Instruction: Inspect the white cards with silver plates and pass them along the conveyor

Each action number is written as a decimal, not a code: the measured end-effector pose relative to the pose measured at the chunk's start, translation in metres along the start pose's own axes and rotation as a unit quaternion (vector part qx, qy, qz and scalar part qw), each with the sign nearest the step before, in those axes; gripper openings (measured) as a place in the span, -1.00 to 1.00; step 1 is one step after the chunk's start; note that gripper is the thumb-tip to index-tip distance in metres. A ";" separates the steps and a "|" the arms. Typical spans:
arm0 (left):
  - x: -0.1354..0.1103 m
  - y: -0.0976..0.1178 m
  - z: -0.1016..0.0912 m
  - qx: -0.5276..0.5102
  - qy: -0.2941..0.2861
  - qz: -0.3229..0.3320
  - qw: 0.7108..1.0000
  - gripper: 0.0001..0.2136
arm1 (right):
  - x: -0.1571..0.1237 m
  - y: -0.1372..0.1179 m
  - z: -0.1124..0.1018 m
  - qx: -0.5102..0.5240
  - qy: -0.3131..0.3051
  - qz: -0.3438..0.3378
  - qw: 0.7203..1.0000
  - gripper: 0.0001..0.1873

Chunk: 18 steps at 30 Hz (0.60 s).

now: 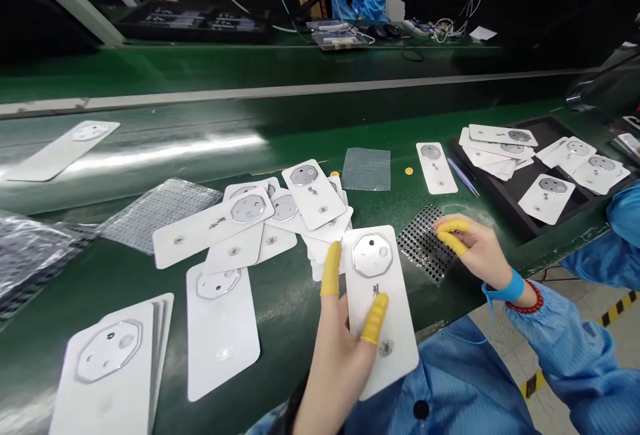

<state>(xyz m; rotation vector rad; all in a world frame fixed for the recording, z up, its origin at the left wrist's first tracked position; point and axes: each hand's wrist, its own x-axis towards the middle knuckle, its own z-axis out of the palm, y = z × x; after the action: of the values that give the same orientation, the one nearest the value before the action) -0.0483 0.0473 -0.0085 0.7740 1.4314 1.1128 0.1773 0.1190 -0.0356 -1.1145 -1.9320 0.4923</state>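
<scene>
Left grip (337, 361) is pinching a white card (395, 308) near its lower left edge, one yellow cot (375, 318) on the face, another (330, 271) at the edge. Card is held over the counter (170, 288), tilted toward the camera. Right grip (475, 248) is curled, fingertips pressed together, nothing seen held, just over a black perforated sheet (425, 245). Card is judged light, thin, fairly stiff, and slick on the gloss; edge hold advised, clear of the octagonal metal patch (371, 255). Loose card pile (313, 195) lies just beyond; more cards sit in a black tray (505, 205) to the right.
</scene>
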 end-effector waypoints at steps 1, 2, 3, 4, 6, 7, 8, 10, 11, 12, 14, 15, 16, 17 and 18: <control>-0.010 -0.002 0.001 -0.003 -0.008 -0.015 1.000 -0.06 | 0.002 -0.012 -0.002 0.015 0.002 -0.001 1.000 -0.92; -0.018 -0.004 0.003 -0.009 -0.018 -0.029 0.999 -0.03 | 0.004 -0.026 -0.003 0.030 -0.005 -0.015 0.999 -0.96; -0.024 -0.005 0.006 -0.015 -0.025 -0.034 0.999 -0.04 | 0.006 -0.040 -0.002 0.044 -0.022 -0.043 0.998 -0.95; -0.029 -0.005 0.009 -0.023 -0.030 -0.031 0.999 -0.08 | 0.008 -0.052 0.001 0.051 -0.044 -0.079 0.995 -0.92; -0.036 -0.005 0.014 -0.036 -0.031 -0.021 0.999 -0.18 | 0.009 -0.071 0.007 0.037 -0.082 -0.155 0.984 -0.86; -0.039 -0.004 0.016 -0.039 -0.030 -0.019 0.999 -0.21 | 0.009 -0.076 0.009 0.021 -0.091 -0.185 0.978 -0.83; -0.041 -0.004 0.017 -0.041 -0.029 -0.021 0.999 -0.23 | 0.009 -0.079 0.011 0.004 -0.096 -0.205 0.974 -0.82; -0.046 -0.003 0.019 -0.044 -0.025 -0.027 0.998 -0.25 | 0.007 -0.082 0.012 -0.015 -0.105 -0.203 0.973 -0.79; -0.048 -0.003 0.019 -0.047 -0.023 -0.029 0.998 -0.26 | 0.005 -0.082 0.011 -0.017 -0.110 -0.189 0.976 -0.78; -0.050 -0.002 0.019 -0.053 -0.021 -0.030 0.998 -0.27 | 0.004 -0.082 0.009 -0.016 -0.113 -0.174 0.978 -0.79; -0.054 -0.001 0.019 -0.072 -0.023 -0.030 0.997 -0.30 | 0.003 -0.082 0.004 -0.012 -0.117 -0.150 0.982 -0.82; -0.056 0.000 0.019 -0.084 -0.027 -0.032 0.996 -0.32 | 0.003 -0.083 0.001 -0.009 -0.126 -0.147 0.981 -0.82; -0.058 0.001 0.019 -0.096 -0.031 -0.039 0.994 -0.35 | 0.004 -0.084 -0.002 -0.005 -0.140 -0.147 0.979 -0.82; -0.061 0.002 0.019 -0.105 -0.033 -0.050 0.993 -0.37 | 0.005 -0.085 -0.005 -0.002 -0.159 -0.144 0.977 -0.80; -0.063 0.003 0.019 -0.111 -0.034 -0.063 0.991 -0.39 | 0.007 -0.086 -0.008 -0.001 -0.180 -0.144 0.973 -0.78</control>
<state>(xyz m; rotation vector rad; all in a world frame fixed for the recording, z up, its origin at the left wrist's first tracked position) -0.0195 -0.0052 0.0182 0.5515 1.2575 1.1155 0.1370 0.0786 0.0299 -0.7621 -2.3626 0.5600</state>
